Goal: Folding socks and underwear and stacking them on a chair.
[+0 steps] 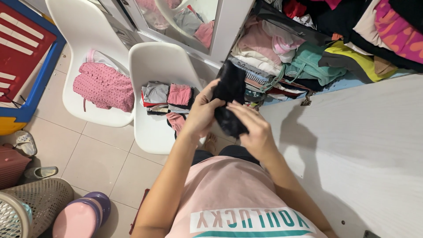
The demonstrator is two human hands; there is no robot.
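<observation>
Right now both hands hold a black fuzzy garment (230, 94) up in front of the chest, between the nearer white chair and the open wardrobe. The left hand (203, 111) is closed on its upper left edge, thumb on top. The right hand (256, 130) pinches the lower part, fingers curled over the cloth. The piece looks half folded, bunched in the middle.

To fold it well, I would judge that the edges need to be drawn taut and lined up before the next crease, since thick pile tends to spring open; a firm press along the fold should help.

On the nearer chair (152, 132) lies a small row of folded pieces (167, 97), grey, pink and dark. The farther chair (83, 26) bears a pink knitted top (105, 86). Wardrobe shelves (308, 53) are crammed with clothes in pink, teal, yellow and black.

As for signs, a red panel with pale stripes in a blue frame (22, 48) lies at the far left on the floor. The person's pink shirt (233, 194) carries a white and teal printed band across the front. No packages show.
</observation>
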